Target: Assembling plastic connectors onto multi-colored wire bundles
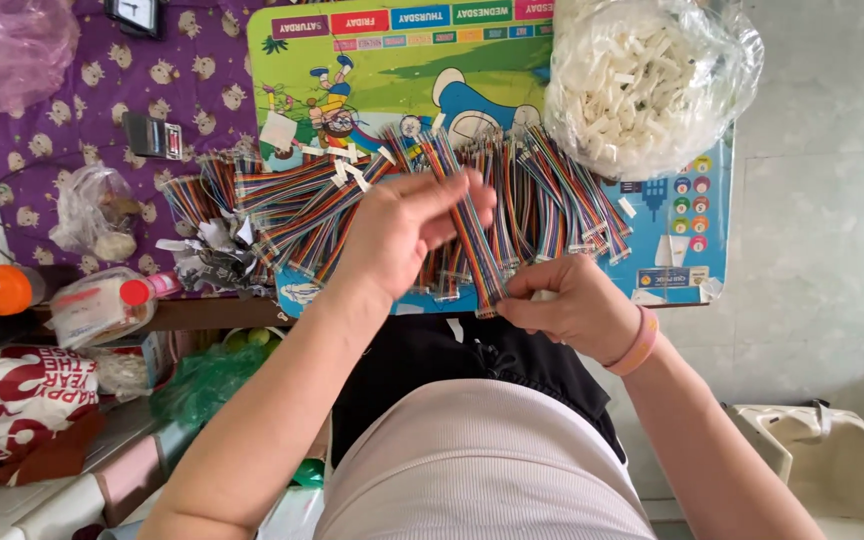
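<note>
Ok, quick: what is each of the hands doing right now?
Left hand: closed on the upper part of a rainbow ribbon cable.
Right hand: pinching the same cable's lower end.

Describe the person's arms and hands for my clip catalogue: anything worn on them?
Both arms are bare, with no sleeves showing. The right hand has a pink band around its wrist. The left hand wears nothing visible: no glove, ring or watch.

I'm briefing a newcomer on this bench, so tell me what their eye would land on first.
First, the heap of rainbow ribbon cables spread across the cartoon board at the centre. Next, the two hands: the left hand and right hand hold one cable strip between them. Then the clear bag of white plastic pieces at the upper right.
</note>
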